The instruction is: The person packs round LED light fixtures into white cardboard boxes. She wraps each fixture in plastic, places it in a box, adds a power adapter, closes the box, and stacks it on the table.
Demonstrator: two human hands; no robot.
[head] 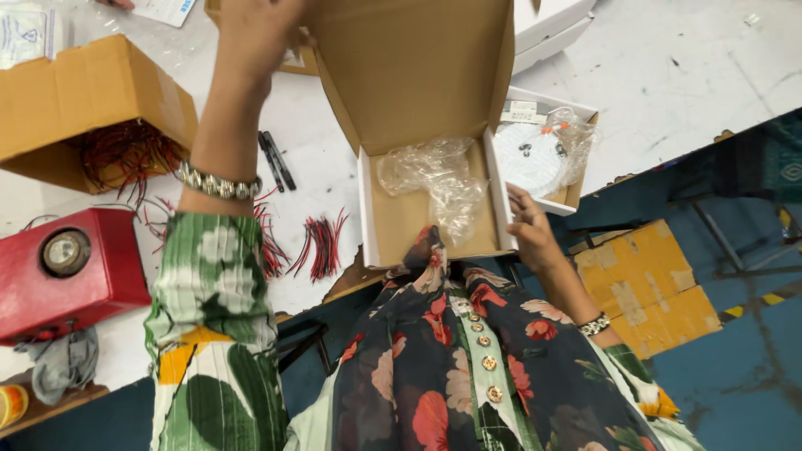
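An open white cardboard box (374, 225) with a brown inside stands at the table's near edge, its lid (418, 67) raised. A crumpled clear plastic bag (439, 179) lies inside it. My right hand (530, 230) grips the box's right wall near the front corner. My left hand (255, 29) reaches far forward to the lid's upper left edge and appears to hold it; its fingers are partly cut off by the frame. To the right stands a second small open box (576, 196) holding a round white disc (528, 159) wrapped in plastic.
A brown carton (83, 92) full of red and black wires stands at the left. Loose wire bundles (313, 242) and two black pens (276, 159) lie on the white table. A red device (67, 271) and grey cloth (63, 363) sit at near left. Flattened cardboard (643, 284) lies on the blue floor.
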